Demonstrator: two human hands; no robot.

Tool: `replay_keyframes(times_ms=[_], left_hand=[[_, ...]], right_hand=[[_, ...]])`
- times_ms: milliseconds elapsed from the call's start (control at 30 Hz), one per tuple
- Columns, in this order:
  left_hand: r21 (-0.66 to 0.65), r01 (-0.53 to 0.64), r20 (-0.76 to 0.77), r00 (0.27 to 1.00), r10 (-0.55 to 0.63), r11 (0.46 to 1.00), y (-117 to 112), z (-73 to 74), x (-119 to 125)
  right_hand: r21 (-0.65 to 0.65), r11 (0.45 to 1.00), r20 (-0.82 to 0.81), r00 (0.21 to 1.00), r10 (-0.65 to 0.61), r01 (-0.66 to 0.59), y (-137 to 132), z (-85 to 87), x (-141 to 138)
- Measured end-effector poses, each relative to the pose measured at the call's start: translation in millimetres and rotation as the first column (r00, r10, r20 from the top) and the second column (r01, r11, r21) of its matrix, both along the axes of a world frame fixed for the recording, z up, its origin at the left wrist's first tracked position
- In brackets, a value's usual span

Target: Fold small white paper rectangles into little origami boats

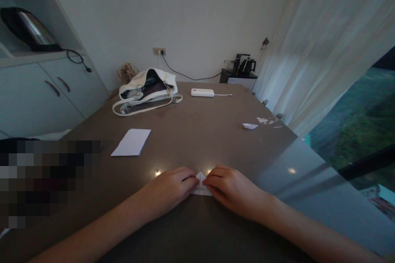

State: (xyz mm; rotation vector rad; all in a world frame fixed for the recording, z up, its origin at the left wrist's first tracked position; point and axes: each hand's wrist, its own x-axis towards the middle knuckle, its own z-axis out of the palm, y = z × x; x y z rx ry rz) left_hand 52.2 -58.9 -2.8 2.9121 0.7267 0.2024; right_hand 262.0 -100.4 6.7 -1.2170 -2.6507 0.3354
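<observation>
Low in the middle of the frame: a small white folded piece of paper (pixel 200 185), lying flat on the dark brown smooth-topped table (pixel 197 139), with a little pointed peak showing between the two hands. Held down on its left part by the left hand (pixel 173 187), fingers bent and drawn together, tips pressed onto the paper. Held down on its right part by the right hand (pixel 230 189) in the same way, fingers curled, tips on the paper. Fingertips of both nearly meeting beside the peak, with most of the paper hidden beneath them. Bare forearms running down to the bottom edge of the frame.

Left of centre, well apart from the hands: a flat white rectangular sheet of paper (pixel 131 142). Higher up, towards the far end of the table: a white soft handbag with a dark open mouth (pixel 148 88), its strap looped on the tabletop. Just right of that: a white oblong power bank (pixel 202 92) with a thin cable. Right of centre, near the table's edge: a tiny white folded paper boat (pixel 249 126), with white paper scraps (pixel 266 121) just above it. Along the right side of the frame: a pale sheer curtain (pixel 324 41). At the far wall, upper centre: a black kettle on a low stand (pixel 245 65).
</observation>
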Motion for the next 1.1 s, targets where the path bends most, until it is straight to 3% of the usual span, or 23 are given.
replay_keyframes(times_ms=[133,267,433,567,700,867,1100], left_hand=[[0.058,0.005,0.029,1.000,-0.006,0.998,-2,-3.2,4],[-0.111,-0.052,0.172,0.983,0.071,0.992,4,-10.9,5],[-0.356,-0.138,0.249,0.939,0.236,0.924,10,-12.3,8],[-0.429,-0.205,0.224,0.919,0.324,0.880,10,-7.8,11],[-0.417,-0.250,0.245,0.895,0.373,0.874,10,-9.6,12],[-0.285,-0.179,0.294,0.919,0.263,0.942,12,-14.5,10],[-0.274,-0.205,0.198,0.944,0.264,0.940,15,-10.9,7]], right_hand=[[0.051,0.998,0.036,0.998,-0.049,0.047,-1,-2.4,-6],[0.034,0.995,-0.003,0.996,-0.093,0.093,0,-7.7,-10],[-0.107,0.972,-0.194,0.954,-0.227,0.210,4,-16.4,-9],[-0.180,0.951,-0.268,0.917,-0.295,0.253,6,-19.0,-9],[-0.144,0.961,-0.289,0.918,-0.270,0.238,6,-19.9,-9],[-0.006,0.991,-0.176,0.976,-0.130,0.131,5,-18.5,-8],[0.135,0.990,0.187,0.982,0.002,-0.028,-2,3.9,0]])
